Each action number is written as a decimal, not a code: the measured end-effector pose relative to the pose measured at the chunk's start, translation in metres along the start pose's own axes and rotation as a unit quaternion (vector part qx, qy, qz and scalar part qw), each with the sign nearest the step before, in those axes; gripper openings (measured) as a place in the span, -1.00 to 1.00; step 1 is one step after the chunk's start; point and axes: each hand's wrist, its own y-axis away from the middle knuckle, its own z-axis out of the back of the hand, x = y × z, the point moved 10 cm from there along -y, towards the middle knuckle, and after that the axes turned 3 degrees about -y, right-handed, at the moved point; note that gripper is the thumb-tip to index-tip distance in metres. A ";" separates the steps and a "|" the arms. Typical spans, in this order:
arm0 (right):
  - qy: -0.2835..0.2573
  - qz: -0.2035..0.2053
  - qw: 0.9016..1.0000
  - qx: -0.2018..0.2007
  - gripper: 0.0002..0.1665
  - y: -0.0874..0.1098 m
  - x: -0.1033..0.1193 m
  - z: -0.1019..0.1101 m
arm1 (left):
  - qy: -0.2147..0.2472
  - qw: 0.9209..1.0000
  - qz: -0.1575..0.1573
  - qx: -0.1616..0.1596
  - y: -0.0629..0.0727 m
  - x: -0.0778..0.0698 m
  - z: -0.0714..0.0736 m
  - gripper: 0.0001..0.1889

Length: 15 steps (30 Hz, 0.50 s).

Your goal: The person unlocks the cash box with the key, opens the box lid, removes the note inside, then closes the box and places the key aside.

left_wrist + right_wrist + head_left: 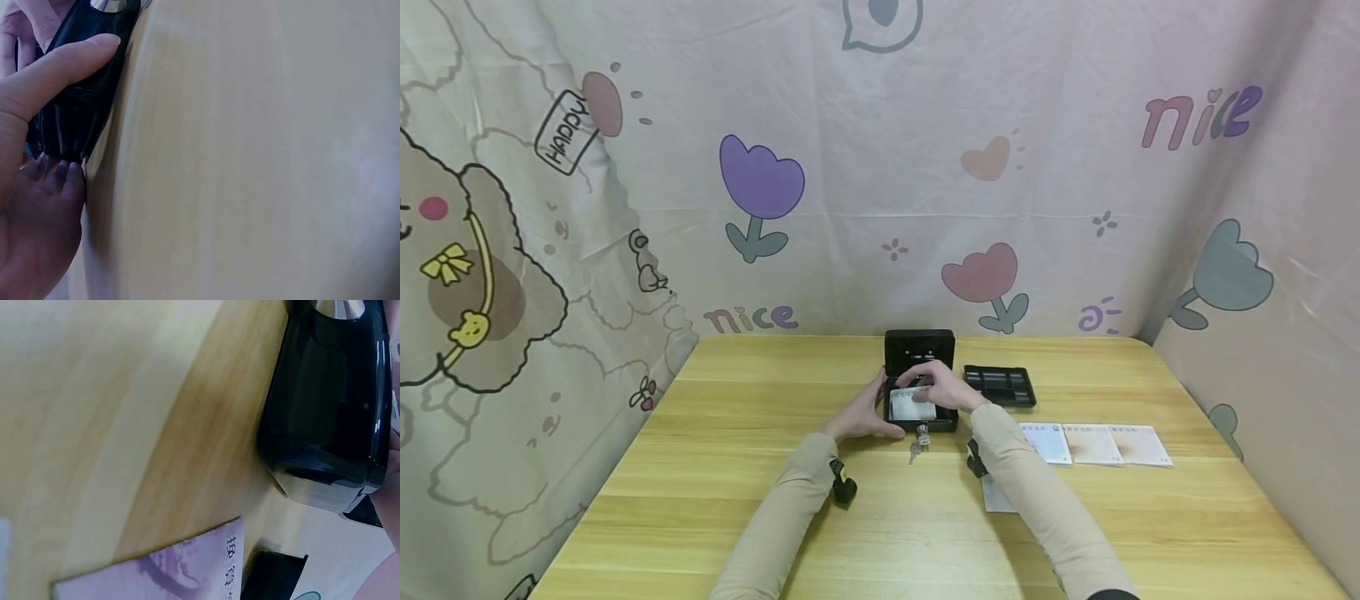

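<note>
A small black cash box [942, 423] stands on the table with its lid [919, 343] raised at the back. My left hand [859, 414] grips its left side, thumb on the front face and fingers along the side. Inside the box lies a white paper card [910, 408]. My right hand [946, 388] reaches in over the box's right edge and pinches the card near its top, thumb in front and bent fingers behind. Keys [915, 451] hang from the lock [922, 430] on the front.
Right of the box lies a black compartment tray [1000, 385]. Nearer the front, a row of printed cards [1093, 444] lies on the wooden table [737, 500], with another pale card [997, 497] partly under my right sleeve. A patterned cloth [865, 167] hangs behind.
</note>
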 end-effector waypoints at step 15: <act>-0.014 -0.031 0.995 -0.091 -0.66 0.008 0.000 0.016 | 0.002 1.000 0.008 0.005 0.000 0.000 0.000 0.38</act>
